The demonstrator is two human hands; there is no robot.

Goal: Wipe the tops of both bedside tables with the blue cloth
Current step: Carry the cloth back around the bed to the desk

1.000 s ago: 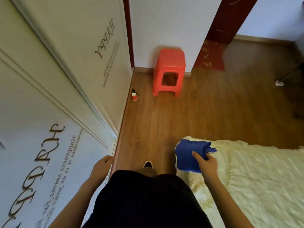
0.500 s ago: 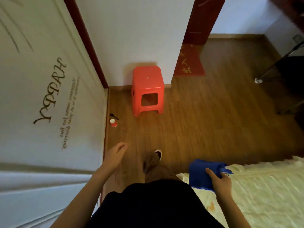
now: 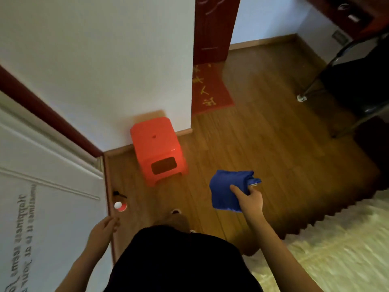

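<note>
My right hand (image 3: 251, 200) grips a folded blue cloth (image 3: 228, 189) and holds it out over the wooden floor, just right of a red stool. My left hand (image 3: 104, 229) hangs by my side near the white wardrobe, fingers loosely curled, holding nothing. No bedside table is in view.
A red plastic stool (image 3: 159, 148) stands against the white wall. A small red and white cup (image 3: 120, 206) sits on the floor beside the white wardrobe (image 3: 42, 186). The pale bed cover (image 3: 336, 249) lies at the lower right. A red doormat (image 3: 210, 89) and a dark chair (image 3: 347, 81) are farther off.
The view has swung right and I have stepped away from the bed corner. My right hand has carried the cloth from over the bed cover out over the floor.
</note>
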